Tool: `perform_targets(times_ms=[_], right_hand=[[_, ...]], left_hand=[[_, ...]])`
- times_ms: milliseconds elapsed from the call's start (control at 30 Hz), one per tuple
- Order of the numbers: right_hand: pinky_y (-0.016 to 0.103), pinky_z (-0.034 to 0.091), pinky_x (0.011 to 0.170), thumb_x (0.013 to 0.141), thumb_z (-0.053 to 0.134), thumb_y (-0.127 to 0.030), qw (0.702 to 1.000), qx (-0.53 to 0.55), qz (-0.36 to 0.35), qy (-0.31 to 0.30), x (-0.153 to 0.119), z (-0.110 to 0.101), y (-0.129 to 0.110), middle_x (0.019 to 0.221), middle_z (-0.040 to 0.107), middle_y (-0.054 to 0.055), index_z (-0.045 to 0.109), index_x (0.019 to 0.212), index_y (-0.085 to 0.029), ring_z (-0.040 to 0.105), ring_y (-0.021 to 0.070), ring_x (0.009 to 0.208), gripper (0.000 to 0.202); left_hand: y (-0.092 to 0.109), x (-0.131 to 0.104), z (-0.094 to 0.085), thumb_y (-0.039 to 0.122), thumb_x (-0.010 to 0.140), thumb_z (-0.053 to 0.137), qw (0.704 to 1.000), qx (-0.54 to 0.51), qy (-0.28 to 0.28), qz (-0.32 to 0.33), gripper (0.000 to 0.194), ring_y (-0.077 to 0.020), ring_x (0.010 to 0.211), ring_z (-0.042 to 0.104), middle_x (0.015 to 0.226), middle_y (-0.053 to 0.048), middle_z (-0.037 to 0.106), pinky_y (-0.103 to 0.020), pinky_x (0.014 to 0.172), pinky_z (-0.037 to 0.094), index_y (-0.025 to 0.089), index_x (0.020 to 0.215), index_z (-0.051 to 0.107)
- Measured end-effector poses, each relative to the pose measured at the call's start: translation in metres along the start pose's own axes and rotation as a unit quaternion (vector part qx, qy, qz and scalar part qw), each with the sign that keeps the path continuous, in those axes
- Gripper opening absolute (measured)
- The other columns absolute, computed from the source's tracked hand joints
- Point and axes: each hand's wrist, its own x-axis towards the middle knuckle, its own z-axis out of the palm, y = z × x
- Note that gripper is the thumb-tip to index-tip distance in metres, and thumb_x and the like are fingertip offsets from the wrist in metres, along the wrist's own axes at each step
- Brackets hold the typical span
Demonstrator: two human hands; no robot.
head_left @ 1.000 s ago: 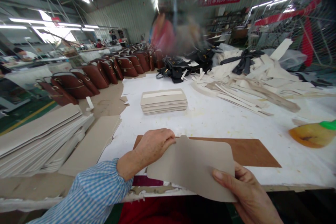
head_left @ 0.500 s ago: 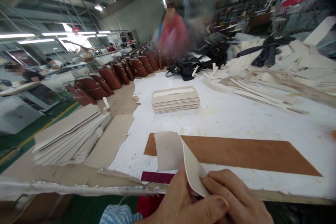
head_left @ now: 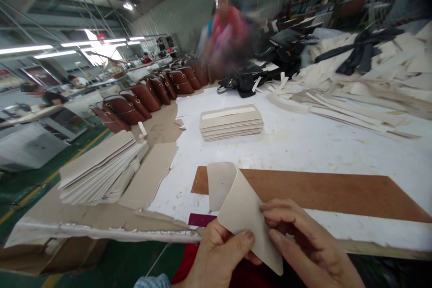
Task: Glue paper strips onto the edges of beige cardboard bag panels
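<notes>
A beige sheet [head_left: 248, 216] curls over itself above the table's front edge. My left hand [head_left: 224, 249] grips its lower left part, thumb on top and fingers underneath. At its right edge, my right hand [head_left: 303, 238] pinches the sheet between thumb and fingertips. Behind the sheet lies a long brown strip [head_left: 313, 191], flat on the white table surface. Beside my left hand is a dark purple strip [head_left: 201, 220], partly covered by the fingers. Farther back stands a neat stack of beige pieces [head_left: 231, 122] with a pale band across its top.
Fanned beige panels [head_left: 97, 168] lie at the left, next to a flat beige board [head_left: 148, 173]. Brown bags [head_left: 148, 94] line the back left. Black bags [head_left: 243, 81] and beige scraps [head_left: 381, 81] cover the back right. A blurred person [head_left: 229, 31] is behind the table.
The sheet's near part has turned over toward the front, showing more of its face. My left thumb now lies on it, and my right hand has moved apart from my left. The view has shifted slightly.
</notes>
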Motion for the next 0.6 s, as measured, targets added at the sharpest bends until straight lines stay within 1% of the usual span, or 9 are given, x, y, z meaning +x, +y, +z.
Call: perform_targets(times_ms=[67,100,167,233,300,400,500,533,600], right_hand=[[0.02,0.06,0.082,0.108,0.059,-0.034,1.0,-0.023,-0.011,-0.005,0.003,0.004,-0.001,0.123,0.066,0.005,0.072,0.109,-0.031,0.071,0.0207,0.111,0.013],[0.02,0.059,0.082,0.108,0.059,-0.032,0.999,-0.029,-0.019,-0.007,0.004,0.005,-0.002,0.121,0.066,0.004,0.072,0.11,-0.032,0.071,0.0194,0.108,0.014],[0.019,0.059,0.084,0.108,0.059,-0.029,0.999,-0.031,-0.034,-0.011,0.005,0.006,-0.004,0.118,0.067,0.003,0.072,0.115,-0.034,0.071,0.0175,0.105,0.016],[0.019,0.058,0.085,0.108,0.058,-0.027,0.999,-0.027,-0.043,-0.018,0.006,0.004,-0.005,0.116,0.067,0.001,0.072,0.12,-0.037,0.071,0.0156,0.102,0.021],[0.019,0.057,0.085,0.109,0.057,-0.026,0.998,-0.022,-0.042,-0.035,0.005,0.001,-0.006,0.112,0.067,0.0,0.072,0.121,-0.038,0.07,0.0144,0.099,0.023],[0.02,0.057,0.084,0.11,0.055,-0.027,0.997,-0.005,-0.026,-0.07,0.004,-0.003,-0.007,0.11,0.068,0.0,0.073,0.121,-0.036,0.07,0.0147,0.097,0.023],[0.021,0.056,0.08,0.109,0.059,-0.029,0.995,0.033,-0.003,-0.092,0.004,-0.005,-0.007,0.105,0.069,0.0,0.075,0.114,-0.033,0.069,0.0153,0.093,0.017],[0.021,0.055,0.079,0.109,0.059,-0.03,0.995,0.048,0.004,-0.093,0.004,-0.005,-0.007,0.102,0.07,0.0,0.075,0.109,-0.032,0.069,0.0153,0.091,0.016],[0.021,0.053,0.079,0.108,0.06,-0.032,0.993,0.076,0.02,-0.092,0.004,-0.006,-0.006,0.096,0.069,0.0,0.075,0.098,-0.029,0.068,0.0154,0.088,0.019]], left_hand=[[-0.004,0.002,0.0,0.053,0.076,0.094,1.0,-0.01,-0.006,-0.004,0.043,-0.0103,0.062,0.061,0.071,-0.002,0.071,-0.02,0.061,0.052,0.015,0.093,0.081],[-0.005,0.003,0.0,0.053,0.076,0.094,1.0,-0.013,-0.012,-0.006,0.044,-0.0103,0.061,0.06,0.072,-0.003,0.072,-0.02,0.061,0.051,0.015,0.094,0.082],[-0.007,0.005,0.001,0.053,0.075,0.094,0.999,-0.019,-0.03,-0.002,0.044,-0.0107,0.062,0.058,0.073,-0.003,0.072,-0.021,0.061,0.05,0.015,0.093,0.081],[-0.007,0.006,0.002,0.051,0.077,0.092,0.998,-0.02,-0.055,0.002,0.04,-0.0116,0.064,0.058,0.073,-0.003,0.071,-0.022,0.064,0.049,0.015,0.091,0.081],[-0.006,0.006,0.003,0.048,0.079,0.091,0.998,-0.021,-0.063,0.002,0.036,-0.012,0.066,0.058,0.075,-0.003,0.071,-0.024,0.067,0.048,0.015,0.091,0.082],[-0.006,0.006,0.005,0.045,0.08,0.092,0.998,-0.028,-0.061,-0.004,0.032,-0.0108,0.064,0.055,0.075,-0.002,0.07,-0.024,0.066,0.044,0.016,0.09,0.081],[-0.008,0.006,0.004,0.043,0.082,0.09,0.997,-0.024,-0.07,-0.002,0.029,-0.0106,0.066,0.054,0.075,-0.001,0.068,-0.024,0.067,0.042,0.016,0.09,0.081],[-0.009,0.007,0.004,0.042,0.084,0.09,0.997,-0.02,-0.075,-0.002,0.028,-0.0107,0.067,0.054,0.076,-0.001,0.067,-0.024,0.069,0.042,0.016,0.091,0.081],[-0.012,0.008,0.002,0.042,0.085,0.089,0.996,-0.015,-0.083,-0.003,0.027,-0.0108,0.07,0.053,0.077,0.0,0.066,-0.024,0.071,0.042,0.017,0.093,0.081]])
